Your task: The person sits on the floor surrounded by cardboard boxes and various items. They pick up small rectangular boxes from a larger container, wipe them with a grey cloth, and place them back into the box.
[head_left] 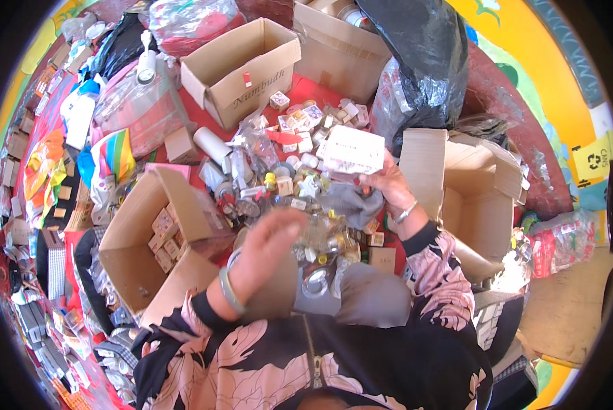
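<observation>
Two bare hands, well apart, over a messy pile of small stuff. R hand is clamped on a white box, gripping it near its R end; box is held up over the far part of the pile, approx. mid-view, top face toward the cam. L hand is over the near-L part of the pile, blurred w/ motion; can't tell how its fingers stand or if anything's in them. Each wrist has a bracelet: L bracelet, R bracelet. Sleeves are black & pink.

Just below the white box & R hand: a grey cloth. Btwn the hands: a white star, w/ a small yellow toy to its L. Just beyond the white box: a group of small boxes, mostly whitish. Further L, a white tube lies tilted, w/ a small brown box beside it.

Around the pile, open cartons: L carton w/ little boxes inside, R carton, & far carton. Black plastic bag is at far R, beyond the R carton.
</observation>
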### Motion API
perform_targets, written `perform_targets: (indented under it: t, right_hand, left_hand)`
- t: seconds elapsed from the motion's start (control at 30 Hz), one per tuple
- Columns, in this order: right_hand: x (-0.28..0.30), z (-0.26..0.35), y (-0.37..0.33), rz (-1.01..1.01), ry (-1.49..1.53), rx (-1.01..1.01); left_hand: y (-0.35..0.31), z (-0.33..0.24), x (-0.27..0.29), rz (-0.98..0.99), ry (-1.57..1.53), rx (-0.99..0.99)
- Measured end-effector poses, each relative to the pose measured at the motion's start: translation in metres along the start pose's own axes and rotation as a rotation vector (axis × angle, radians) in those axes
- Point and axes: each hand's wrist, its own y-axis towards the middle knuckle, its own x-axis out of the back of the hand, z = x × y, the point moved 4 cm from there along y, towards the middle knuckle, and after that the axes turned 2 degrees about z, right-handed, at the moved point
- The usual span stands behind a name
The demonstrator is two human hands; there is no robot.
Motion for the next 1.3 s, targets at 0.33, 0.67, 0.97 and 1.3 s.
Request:
perform_targets:
  t: [0.33,0.67,0.97,1.3]
  right_hand:
    - [-0.136,0.054,-0.140,0.124,-0.312,0.029]
    - [-0.248,0.131,-0.226,-0.058,-0.462,0.731]
    - [-0.273,0.073,-0.233,0.126,-1.547,0.654]
    - [-0.256,0.072,-0.256,0.155,-1.477,1.087]
  left_hand:
    - [-0.085,-0.033,-0.031,0.242,-0.569,0.073]
    - [-0.139,-0.033,-0.014,-0.159,-0.013,-0.309]
    - [-0.185,-0.055,-0.024,-0.055,0.416,-0.419]
    - [-0.189,-0.055,-0.028,0.100,0.261,-0.433]
